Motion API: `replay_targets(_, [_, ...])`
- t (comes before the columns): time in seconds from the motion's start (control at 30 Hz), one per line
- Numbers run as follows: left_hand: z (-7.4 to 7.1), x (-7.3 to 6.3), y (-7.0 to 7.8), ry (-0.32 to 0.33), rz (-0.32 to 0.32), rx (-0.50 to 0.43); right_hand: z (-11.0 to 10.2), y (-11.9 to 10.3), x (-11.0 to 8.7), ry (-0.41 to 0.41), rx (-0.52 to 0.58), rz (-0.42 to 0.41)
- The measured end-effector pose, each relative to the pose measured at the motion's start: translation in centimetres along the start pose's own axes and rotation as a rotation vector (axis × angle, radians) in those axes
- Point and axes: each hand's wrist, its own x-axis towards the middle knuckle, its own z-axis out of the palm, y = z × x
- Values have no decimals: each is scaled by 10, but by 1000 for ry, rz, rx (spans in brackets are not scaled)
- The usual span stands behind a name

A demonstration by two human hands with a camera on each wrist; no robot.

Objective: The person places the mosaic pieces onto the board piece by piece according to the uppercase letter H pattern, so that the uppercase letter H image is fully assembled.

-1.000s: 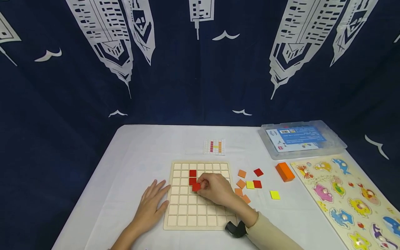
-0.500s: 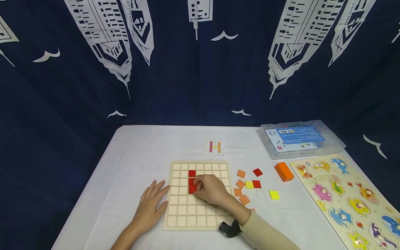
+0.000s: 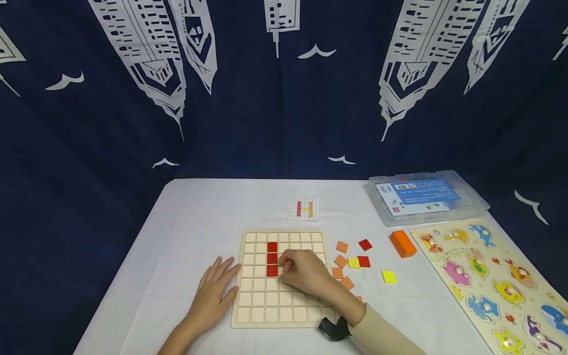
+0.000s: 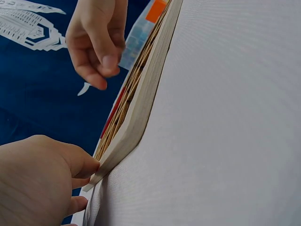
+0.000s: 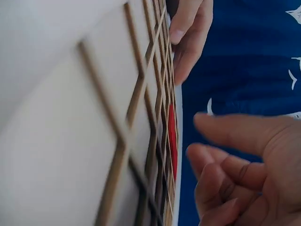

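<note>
A wooden grid board (image 3: 258, 299) lies on the white table, with a column of red square tiles (image 3: 272, 258) set in its cells. My left hand (image 3: 216, 298) lies at the board's left side, fingers extended; the left wrist view has its thumb touching the board's edge (image 4: 149, 94). Just right of the lowest red tile, my right hand (image 3: 305, 270) hovers close over the board. Its thumb and fingers stand apart with nothing between them in the right wrist view, where the red tiles (image 5: 172, 141) appear beyond the grid ridges.
Loose orange tiles (image 3: 340, 261), yellow tiles (image 3: 389, 277) and red tiles (image 3: 365, 244) lie right of the board. Behind it is a small pattern card (image 3: 302, 209). An orange block (image 3: 403, 244), a clear plastic box (image 3: 470, 204) and an animal knob puzzle (image 3: 492, 281) fill the right side.
My right hand lowered a red tile into the cell below the other two, let it go and drew slightly right. The left hand stayed at the board's edge.
</note>
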Motion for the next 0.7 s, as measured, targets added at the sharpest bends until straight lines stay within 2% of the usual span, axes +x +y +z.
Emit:
replay_targets(0.2, [0,-1,-1,6,2,5,-23,12,-17,35,23,13])
replay_targets(0.43, [-1,-1,0,11,5,2,-52,43,-40,121,82,58])
replay_targets(0.7, [0,-1,1,19,16,3,-82,85,-66,222,17,161])
